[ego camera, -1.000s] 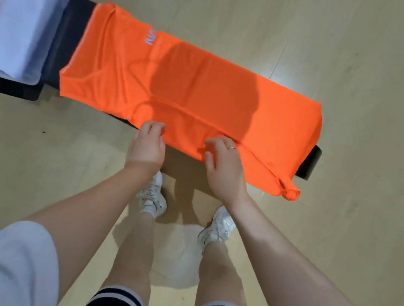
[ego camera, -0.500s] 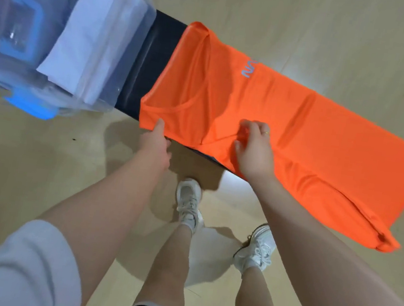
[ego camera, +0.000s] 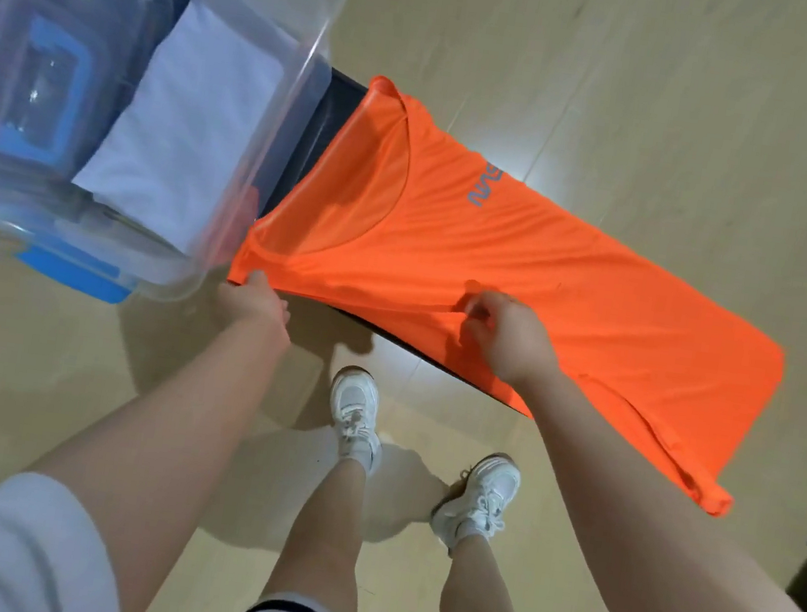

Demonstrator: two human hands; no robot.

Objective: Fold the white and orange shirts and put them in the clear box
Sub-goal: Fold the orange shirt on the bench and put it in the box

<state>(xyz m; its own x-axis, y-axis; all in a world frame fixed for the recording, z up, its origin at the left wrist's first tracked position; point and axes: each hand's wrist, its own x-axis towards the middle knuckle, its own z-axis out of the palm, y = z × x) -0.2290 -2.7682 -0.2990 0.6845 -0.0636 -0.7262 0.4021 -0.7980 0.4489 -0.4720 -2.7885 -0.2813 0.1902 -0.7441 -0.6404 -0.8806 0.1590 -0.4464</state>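
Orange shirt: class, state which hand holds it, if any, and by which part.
Both. The left hand grips the orange shirt at its near shoulder corner; the right hand pinches its near folded edge, midway along.

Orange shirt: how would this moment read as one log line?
orange shirt: half-folded on bench | left hand: grips corner | right hand: pinches edge | white shirt: in clear box

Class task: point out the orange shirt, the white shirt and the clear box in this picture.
orange shirt (ego camera: pixel 525 271), head view, middle of the cloth.
white shirt (ego camera: pixel 184 119), head view, folded top face inside the box.
clear box (ego camera: pixel 285 97), head view, right wall.
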